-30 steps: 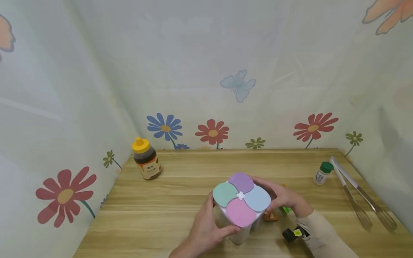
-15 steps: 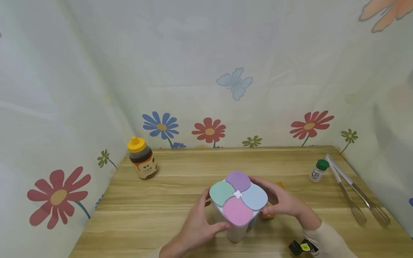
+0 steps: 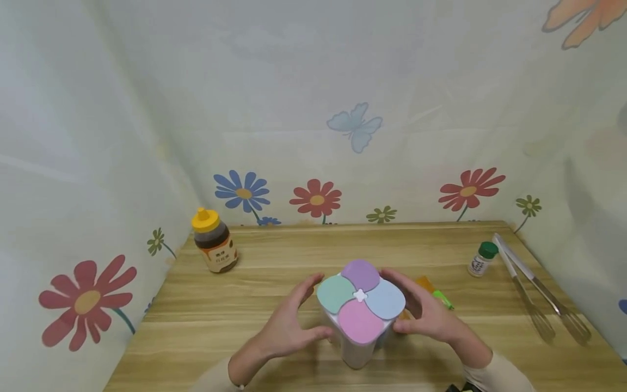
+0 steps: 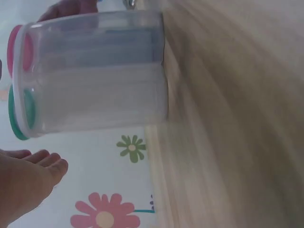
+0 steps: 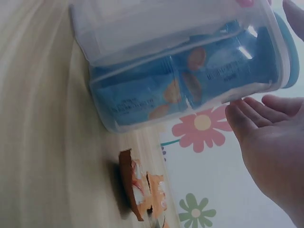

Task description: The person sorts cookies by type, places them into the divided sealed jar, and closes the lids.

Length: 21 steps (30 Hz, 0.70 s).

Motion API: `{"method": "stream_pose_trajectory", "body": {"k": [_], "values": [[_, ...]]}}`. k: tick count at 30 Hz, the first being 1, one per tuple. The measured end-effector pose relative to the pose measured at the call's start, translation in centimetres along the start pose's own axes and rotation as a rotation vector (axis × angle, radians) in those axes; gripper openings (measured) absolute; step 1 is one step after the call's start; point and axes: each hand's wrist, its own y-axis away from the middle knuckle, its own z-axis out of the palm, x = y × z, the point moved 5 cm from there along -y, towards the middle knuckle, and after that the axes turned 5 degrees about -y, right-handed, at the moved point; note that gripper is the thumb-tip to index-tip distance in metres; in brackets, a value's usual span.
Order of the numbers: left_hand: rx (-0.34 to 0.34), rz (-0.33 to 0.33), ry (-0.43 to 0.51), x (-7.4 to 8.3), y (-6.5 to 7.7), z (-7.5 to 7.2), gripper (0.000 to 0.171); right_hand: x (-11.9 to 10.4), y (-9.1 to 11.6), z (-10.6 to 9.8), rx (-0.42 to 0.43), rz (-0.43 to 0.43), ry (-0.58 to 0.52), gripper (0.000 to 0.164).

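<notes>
A clear plastic storage canister [image 3: 357,354] stands upright on the table, its lid [image 3: 361,322] made of purple, blue, pink and green petals. Blue snack packets [image 5: 137,97] fill one compartment, seen in the right wrist view. My left hand [image 3: 289,329] is held beside the canister, apart from it, thumb and fingers spread. On the other side my right hand [image 3: 433,316] curves loosely round the lid's edge. Its fingertips [image 5: 236,111] come very near the rim in the right wrist view; whether they touch is unclear.
Orange snack packets [image 5: 142,190] and a green one [image 3: 443,299] lie behind the right hand. A yellow-capped honey bottle [image 3: 215,245] stands back left. A green-capped shaker [image 3: 482,259] and metal tongs [image 3: 526,288] are at the right. A flowered curtain [image 3: 294,136] surrounds the table.
My left hand has let go of the canister and drawn away to the left, its fingers spreading. My right hand's hold has loosened. The canister stays standing, and the head view has shifted slightly.
</notes>
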Motion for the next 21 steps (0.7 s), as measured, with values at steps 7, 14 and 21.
{"method": "stream_pose_trajectory", "body": {"k": [7, 14, 21], "values": [[-0.052, 0.007, -0.024, -0.4, -0.7, -0.6, 0.098, 0.3, 0.8, 0.8, 0.094, 0.040, 0.040, 0.086], [-0.102, 0.036, 0.003, -0.7, -1.2, -0.6, 0.097, 0.3, 1.1, 1.5, 0.176, 0.024, 0.025, 0.084], [-0.134, 0.064, 0.036, -0.8, -1.6, -0.5, 0.097, 0.4, 1.5, 2.0, 0.232, 0.018, 0.027, 0.083]]}}
